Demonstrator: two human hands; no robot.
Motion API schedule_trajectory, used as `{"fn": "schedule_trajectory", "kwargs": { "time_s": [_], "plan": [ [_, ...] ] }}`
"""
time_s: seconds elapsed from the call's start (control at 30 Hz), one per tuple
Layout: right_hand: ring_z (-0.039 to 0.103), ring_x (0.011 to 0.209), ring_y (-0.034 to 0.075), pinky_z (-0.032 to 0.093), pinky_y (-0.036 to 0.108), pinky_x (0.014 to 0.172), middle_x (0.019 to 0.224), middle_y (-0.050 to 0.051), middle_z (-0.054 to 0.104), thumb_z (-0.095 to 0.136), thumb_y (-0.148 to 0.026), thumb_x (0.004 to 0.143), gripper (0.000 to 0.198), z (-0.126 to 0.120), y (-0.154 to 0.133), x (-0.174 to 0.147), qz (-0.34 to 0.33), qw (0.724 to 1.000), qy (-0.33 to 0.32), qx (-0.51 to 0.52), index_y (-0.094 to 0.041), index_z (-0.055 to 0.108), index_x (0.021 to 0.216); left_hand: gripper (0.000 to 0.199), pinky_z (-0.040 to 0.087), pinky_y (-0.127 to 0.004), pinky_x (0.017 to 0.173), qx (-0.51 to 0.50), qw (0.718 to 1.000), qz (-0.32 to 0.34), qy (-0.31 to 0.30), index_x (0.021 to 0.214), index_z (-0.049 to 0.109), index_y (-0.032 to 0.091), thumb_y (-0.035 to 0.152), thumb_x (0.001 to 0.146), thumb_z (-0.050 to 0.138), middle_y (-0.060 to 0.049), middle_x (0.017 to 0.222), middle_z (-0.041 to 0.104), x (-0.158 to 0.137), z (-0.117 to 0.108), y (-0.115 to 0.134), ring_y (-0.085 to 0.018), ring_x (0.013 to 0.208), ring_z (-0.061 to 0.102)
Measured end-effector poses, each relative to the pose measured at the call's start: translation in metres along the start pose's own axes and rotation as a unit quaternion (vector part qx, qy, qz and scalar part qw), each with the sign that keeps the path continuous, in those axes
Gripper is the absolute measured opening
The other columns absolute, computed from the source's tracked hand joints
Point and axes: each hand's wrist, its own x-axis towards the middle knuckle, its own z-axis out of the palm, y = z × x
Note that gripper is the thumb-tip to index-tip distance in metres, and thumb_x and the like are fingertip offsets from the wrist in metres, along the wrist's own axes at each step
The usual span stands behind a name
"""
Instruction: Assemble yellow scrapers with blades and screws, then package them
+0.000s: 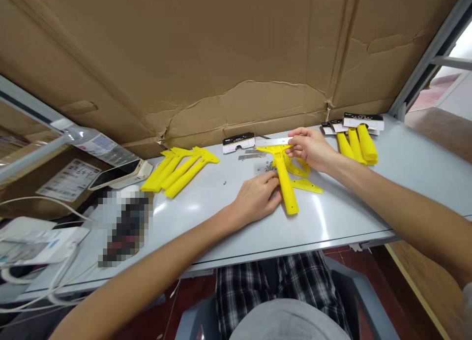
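Note:
A yellow scraper (284, 182) stands in front of me, its handle pointing toward the table's front edge. My left hand (258, 196) is closed at the left side of the handle, its fingertips partly hidden. At the head of the scraper, my right hand (309, 147) pinches the right end of a flat metal blade (275, 141), which lies along the head's top edge. Small screws (271, 166) are heaped just behind my left hand. Yellow head pieces (308, 186) lie to the right of the handle, some partly covered by my right hand.
Several yellow scraper handles (188, 170) lie at left. Loose blades (252, 154) rest by a black-and-white card (239, 142). Carded yellow scrapers (356, 145) are at right. A phone (115, 174), a plastic bottle (96, 143) and cables crowd the left end. Cardboard (221, 49) walls the back.

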Motion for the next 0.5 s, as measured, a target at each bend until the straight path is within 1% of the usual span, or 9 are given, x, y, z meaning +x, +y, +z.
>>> {"fn": "schedule_trajectory", "kwargs": {
  "time_s": [0.07,0.13,0.2,0.27,0.33,0.37,0.4,0.47,0.5],
  "plan": [
    [0.063,0.066,0.006,0.056,0.019,0.067,0.083,0.002,0.06,0.059,-0.014,0.086,0.032,0.0,0.001,0.001,-0.001,1.0,0.001,0.002,-0.014,0.051,0.117,0.018,0.054,-0.039,0.073,0.006,1.0,-0.022,-0.005,0.099,0.072,0.015,0.025,0.097,0.058,-0.015,0.115,0.075,0.008,0.002,-0.002,-0.028,0.092,0.073],
    [0.062,0.067,0.004,0.057,0.019,0.068,0.084,0.003,0.061,0.058,-0.015,0.087,0.032,-0.001,0.001,0.001,-0.002,1.0,0.002,0.0,-0.014,0.051,0.118,0.021,0.052,-0.037,0.07,0.006,1.0,-0.024,0.004,0.107,0.075,0.016,0.027,0.097,0.06,-0.015,0.116,0.075,0.011,0.004,-0.004,-0.027,0.091,0.071],
    [0.062,0.069,0.003,0.057,0.018,0.07,0.086,0.003,0.062,0.059,-0.015,0.086,0.033,-0.003,0.001,0.003,-0.005,1.0,0.003,-0.002,-0.015,0.05,0.118,0.025,0.048,-0.034,0.066,0.006,1.0,0.006,-0.001,0.109,0.078,0.02,0.033,0.1,0.059,-0.014,0.119,0.074,0.01,0.004,-0.006,-0.025,0.089,0.07],
    [0.062,0.07,0.003,0.056,0.018,0.07,0.088,0.004,0.062,0.059,-0.016,0.085,0.035,-0.005,0.001,0.004,-0.01,1.0,0.007,-0.003,-0.015,0.051,0.119,0.03,0.045,-0.033,0.064,0.005,0.998,0.049,-0.025,0.106,0.082,0.023,0.037,0.104,0.055,-0.012,0.119,0.072,0.006,0.0,-0.009,-0.023,0.086,0.069],
    [0.063,0.071,0.004,0.056,0.018,0.07,0.088,0.004,0.061,0.06,-0.016,0.084,0.036,-0.007,0.001,0.006,-0.013,1.0,0.012,-0.003,-0.015,0.051,0.118,0.034,0.045,-0.033,0.065,0.0,0.997,0.064,-0.04,0.11,0.084,0.025,0.039,0.106,0.054,-0.011,0.117,0.072,0.0,-0.008,-0.015,-0.02,0.081,0.066],
    [0.063,0.072,0.004,0.056,0.018,0.071,0.088,0.004,0.061,0.061,-0.016,0.083,0.036,-0.008,0.001,0.007,-0.013,1.0,0.013,-0.003,-0.016,0.051,0.118,0.034,0.046,-0.033,0.068,-0.009,0.998,0.055,-0.033,0.114,0.084,0.026,0.042,0.106,0.055,-0.011,0.118,0.072,-0.002,-0.012,-0.019,-0.019,0.079,0.065],
    [0.063,0.073,0.004,0.056,0.019,0.071,0.089,0.004,0.061,0.061,-0.016,0.083,0.036,-0.009,0.001,0.007,-0.012,1.0,0.014,-0.004,-0.016,0.051,0.118,0.033,0.047,-0.034,0.071,-0.023,0.998,0.043,-0.026,0.115,0.084,0.026,0.044,0.106,0.057,-0.01,0.118,0.072,-0.004,-0.017,-0.024,-0.017,0.076,0.064],
    [0.064,0.076,0.005,0.057,0.019,0.072,0.092,0.005,0.061,0.063,-0.017,0.082,0.037,-0.011,0.001,0.009,-0.012,1.0,0.014,-0.006,-0.016,0.051,0.117,0.029,0.048,-0.033,0.073,-0.063,0.998,0.017,-0.018,0.097,0.083,0.022,0.043,0.103,0.064,-0.009,0.115,0.073,-0.006,-0.026,-0.036,-0.014,0.071,0.061],
    [0.064,0.078,0.005,0.057,0.019,0.072,0.094,0.005,0.061,0.064,-0.018,0.081,0.039,-0.012,0.001,0.009,-0.013,1.0,0.014,-0.008,-0.016,0.051,0.118,0.026,0.047,-0.032,0.072,-0.075,0.997,0.009,-0.026,0.09,0.08,0.021,0.042,0.1,0.068,-0.008,0.109,0.074,-0.006,-0.031,-0.042,-0.015,0.072,0.062]
  ]
}}
